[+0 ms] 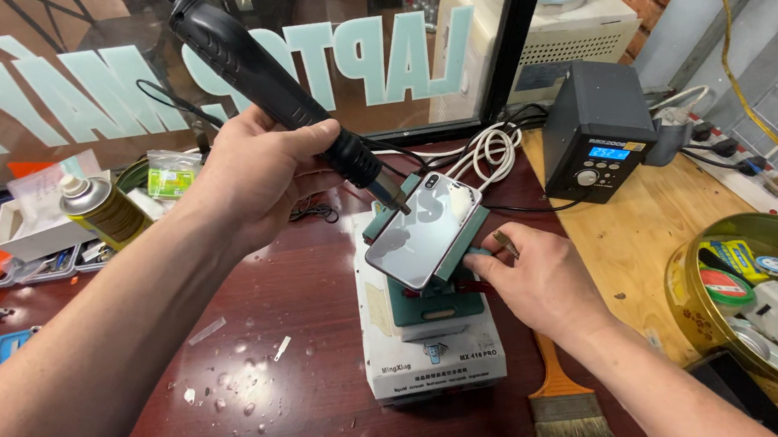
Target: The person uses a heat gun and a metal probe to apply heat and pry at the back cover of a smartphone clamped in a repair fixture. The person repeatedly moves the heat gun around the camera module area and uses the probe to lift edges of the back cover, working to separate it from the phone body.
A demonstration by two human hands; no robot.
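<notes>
Bristle brush [566, 410] with an orange handle lies nearest me on the dark red table [306, 332], just right of the white heating station [433, 361]. Scattered droplets and a couple of small white scraps on the table left of it. Phone [425, 228] sits back-glass up, tilted, clamped in the green fixture [429, 296] on top of that station. My right hand [541, 281] is closed loosely at the phone's right edge, fingers pinching the clamp side and holding a thin tool, can't tell what exactly. My left hand [258, 176] is wrapped tight round the black hot air gun [262, 70], nozzle angled down and almost touching the phone's top left corner. Reads as the heating step: softening adhesive under the back glass. Next move likely needs slow, even sweeps along the edges, nozzle kept off the glass, right hand steadying the fixture. Yellow spray can [103, 208] and small parts boxes off to the left. Grey control unit [597, 128] with a blue display behind, round tin of tape rolls [753, 293] far right, on the wooden bench.
</notes>
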